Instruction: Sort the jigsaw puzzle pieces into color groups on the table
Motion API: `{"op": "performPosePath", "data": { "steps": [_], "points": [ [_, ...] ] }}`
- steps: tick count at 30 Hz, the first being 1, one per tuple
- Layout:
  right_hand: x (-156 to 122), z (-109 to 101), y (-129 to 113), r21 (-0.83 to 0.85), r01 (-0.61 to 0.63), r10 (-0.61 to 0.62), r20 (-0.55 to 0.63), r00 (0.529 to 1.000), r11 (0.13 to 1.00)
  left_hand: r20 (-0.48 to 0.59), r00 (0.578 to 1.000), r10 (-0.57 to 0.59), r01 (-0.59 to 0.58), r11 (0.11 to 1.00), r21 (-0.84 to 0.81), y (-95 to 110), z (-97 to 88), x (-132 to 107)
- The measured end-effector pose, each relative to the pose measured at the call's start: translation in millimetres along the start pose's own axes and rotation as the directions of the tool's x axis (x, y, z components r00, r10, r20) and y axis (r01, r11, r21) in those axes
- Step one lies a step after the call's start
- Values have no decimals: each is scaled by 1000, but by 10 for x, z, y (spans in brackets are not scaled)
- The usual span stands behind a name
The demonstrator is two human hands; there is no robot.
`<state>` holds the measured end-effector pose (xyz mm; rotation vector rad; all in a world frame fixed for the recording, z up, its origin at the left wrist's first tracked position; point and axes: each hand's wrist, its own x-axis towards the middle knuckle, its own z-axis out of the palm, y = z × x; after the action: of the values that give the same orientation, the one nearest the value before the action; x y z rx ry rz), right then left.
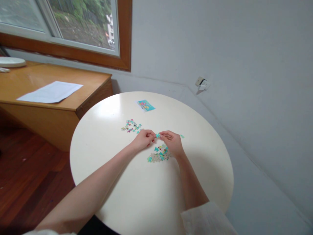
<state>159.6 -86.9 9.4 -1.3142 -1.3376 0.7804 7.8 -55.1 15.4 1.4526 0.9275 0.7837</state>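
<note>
Sleeves [207, 218] cut off below; hands [172, 143] pinching turquoise puzzle piece [157, 135], edges partly hidden.

Before me is a round white counter [102, 140]. On it I see a card [146, 105] toward the far edge, scattered pieces [135, 125] left of centre, a pile [161, 156] nearer me, bits [182, 136] at right.

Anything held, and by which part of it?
A small teal jigsaw puzzle piece, held at opposite side edges by the left hand and right hand; exact contacts too small to tell.
</note>
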Motion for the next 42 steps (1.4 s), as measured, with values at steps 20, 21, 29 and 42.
{"op": "performPosePath", "data": {
  "steps": [20, 21, 29, 42],
  "points": [
    [-15, 5, -18, -39, -40, 40, 18, 999, 998, -311, 925, 217, -98, 929, 357, -21, -181, 90],
    [-15, 5, -17, -43, -38, 39, 15, 999, 998, -341, 909, 239, -85, 908, 410, -27, -211, 100],
    [-25, 6, -25, -74, -26, 27, 12, 1000, 997, -435, 876, 209, 134, 761, 635, -19, -377, 143],
    [-28, 11, -24, -124, -11, 13, 20, 1000, 992, -471, 863, 185, 229, 687, 690, -63, -464, 137]
  ]
}}
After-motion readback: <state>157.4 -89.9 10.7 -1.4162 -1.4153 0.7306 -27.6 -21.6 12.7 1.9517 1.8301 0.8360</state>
